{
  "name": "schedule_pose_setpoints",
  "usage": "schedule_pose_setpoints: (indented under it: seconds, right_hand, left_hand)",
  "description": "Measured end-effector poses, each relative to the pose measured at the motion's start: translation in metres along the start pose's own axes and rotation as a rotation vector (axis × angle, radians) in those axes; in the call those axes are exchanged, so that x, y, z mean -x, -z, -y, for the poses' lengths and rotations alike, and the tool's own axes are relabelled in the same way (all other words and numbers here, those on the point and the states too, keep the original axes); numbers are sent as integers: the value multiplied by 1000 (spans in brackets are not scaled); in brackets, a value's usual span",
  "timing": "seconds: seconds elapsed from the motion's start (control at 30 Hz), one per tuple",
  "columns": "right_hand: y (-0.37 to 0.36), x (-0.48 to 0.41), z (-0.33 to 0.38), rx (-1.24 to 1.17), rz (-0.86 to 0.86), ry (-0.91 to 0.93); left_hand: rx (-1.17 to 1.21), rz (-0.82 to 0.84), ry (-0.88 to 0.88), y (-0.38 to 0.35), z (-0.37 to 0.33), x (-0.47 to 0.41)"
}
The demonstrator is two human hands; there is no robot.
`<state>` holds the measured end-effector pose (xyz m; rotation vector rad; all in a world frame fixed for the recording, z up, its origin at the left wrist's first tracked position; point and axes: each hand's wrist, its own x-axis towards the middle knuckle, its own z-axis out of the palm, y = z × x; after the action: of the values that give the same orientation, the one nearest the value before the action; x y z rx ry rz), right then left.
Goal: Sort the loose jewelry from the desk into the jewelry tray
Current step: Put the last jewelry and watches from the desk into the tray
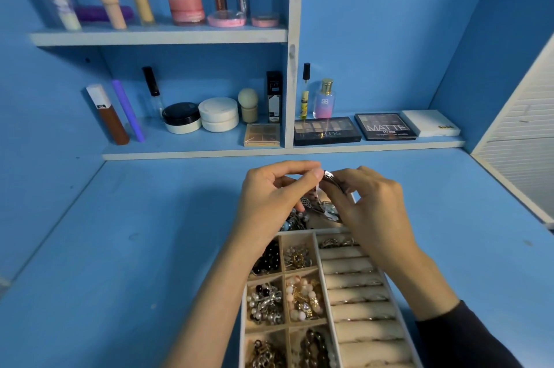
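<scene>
A cream jewelry tray (317,250) lies on the blue desk, reaching from the centre down to the bottom edge. Its small left compartments hold beads, pearls and chains; its right side has padded ring rolls (359,298) with several rings. Both hands hover over the tray's far end. My left hand (269,199) and my right hand (368,205) together pinch a silver metal watch (322,205), its link band hanging between the fingers. Under the hands, a far compartment holds more dark and blue pieces (292,222), partly hidden.
The blue desk (135,247) stretches left and right of the tray. A low shelf (195,153) at the back carries jars, tubes, perfume bottles and eyeshadow palettes (326,130). An upper shelf (159,36) holds more cosmetics. A white slatted panel (521,157) stands at right.
</scene>
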<state>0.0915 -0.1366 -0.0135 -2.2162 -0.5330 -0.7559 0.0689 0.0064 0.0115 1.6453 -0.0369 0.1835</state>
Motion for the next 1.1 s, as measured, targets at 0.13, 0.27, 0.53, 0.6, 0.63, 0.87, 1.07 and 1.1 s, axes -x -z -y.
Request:
schedule_pose_setpoints:
  seconds: [0.13,0.27,0.53,0.6,0.63,0.87,1.07,1.1]
  right_hand:
    - [2,0,0,3,17,26]
    - [2,0,0,-3,16,32]
    - [9,-5,-2,-135,53,-54]
    - [12,-6,-2,-287,172,-198]
    - [14,-7,-1,-367,235,-261]
    - [25,-10,-2,-861,415,-526]
    - [30,-15,-14,-1021,525,-735]
    - [31,-17,-15,-1052,529,-771]
  left_hand:
    - [-12,30,13,-2,1,0]
    - [-14,49,7,-2,0,0]
    - [-35,45,-69,1,1,-2]
    - [-36,-69,-96,4,3,-5]
    - [-34,-115,-105,5,4,-6]
    - [-103,-178,-32,6,3,-7]
    - [-70,126,288,2,-8,-17]
    - [-63,182,330,2,-12,-19]
